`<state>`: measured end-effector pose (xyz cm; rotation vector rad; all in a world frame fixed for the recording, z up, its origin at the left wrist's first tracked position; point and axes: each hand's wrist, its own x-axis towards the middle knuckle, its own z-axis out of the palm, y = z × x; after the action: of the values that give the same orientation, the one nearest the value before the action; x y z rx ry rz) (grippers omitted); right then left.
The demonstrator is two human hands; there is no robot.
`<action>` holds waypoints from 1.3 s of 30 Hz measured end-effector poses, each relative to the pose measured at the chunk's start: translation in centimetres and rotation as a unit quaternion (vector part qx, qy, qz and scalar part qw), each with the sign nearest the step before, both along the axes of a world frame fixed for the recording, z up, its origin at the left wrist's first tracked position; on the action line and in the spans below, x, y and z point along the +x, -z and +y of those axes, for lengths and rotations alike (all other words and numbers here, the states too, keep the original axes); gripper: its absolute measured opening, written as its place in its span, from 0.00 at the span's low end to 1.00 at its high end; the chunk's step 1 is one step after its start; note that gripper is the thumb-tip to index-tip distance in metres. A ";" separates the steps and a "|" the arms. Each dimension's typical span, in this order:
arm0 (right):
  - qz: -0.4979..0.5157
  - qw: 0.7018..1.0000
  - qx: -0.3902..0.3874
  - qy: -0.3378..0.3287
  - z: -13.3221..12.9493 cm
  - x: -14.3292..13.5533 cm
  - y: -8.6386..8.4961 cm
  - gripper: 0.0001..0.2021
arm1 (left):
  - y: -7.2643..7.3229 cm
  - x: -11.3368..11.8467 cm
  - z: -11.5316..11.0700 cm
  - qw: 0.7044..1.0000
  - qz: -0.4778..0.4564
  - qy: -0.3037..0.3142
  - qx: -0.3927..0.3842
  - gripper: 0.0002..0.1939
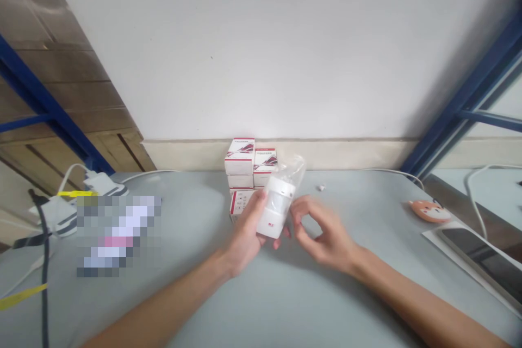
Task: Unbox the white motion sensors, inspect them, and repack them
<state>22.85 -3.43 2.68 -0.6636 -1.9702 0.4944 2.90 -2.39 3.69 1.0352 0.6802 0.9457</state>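
Nearest to me, both bare forearms reached in over the grey worktop (261,310), and a black cable (44,277) ran along at the left with a yellow strip (24,297) beside it. The left hand (246,224) was closed around a white device (269,220), thumb along its near-left side, holding it tilted above the middle of the worktop. The right hand (326,234) stood just to the right of it, thumb and fingers curled narrowly toward each other; I could not tell whether they pinched anything. Off to the right, a dark flat slab (483,261) lay on a white sheet (435,236), with an orange animal-faced object (430,210) just beyond. On the left lay something blurred past recognising, and farther back a white power strip (105,185) with cords. A clear plastic bag (297,167) stuck up past the device's far end. A small white scrap (321,188) sat behind the right hand. Behind the device, white boxes with red edges (240,160) were grouped and partly stacked near a pale ledge (346,155), below a plain white wall (261,54) between blue frame bars (454,95).
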 end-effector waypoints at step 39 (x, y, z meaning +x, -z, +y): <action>-0.216 0.951 -0.212 -0.065 1.4 6.7 -3.6 0.21 | 1.2 -0.7 -0.1 0.919 0.273 0.103 0.266 0.25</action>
<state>29.57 -2.07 6.28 -0.9786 -2.3514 0.9342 2.21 -2.50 2.49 1.8612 0.7633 0.6624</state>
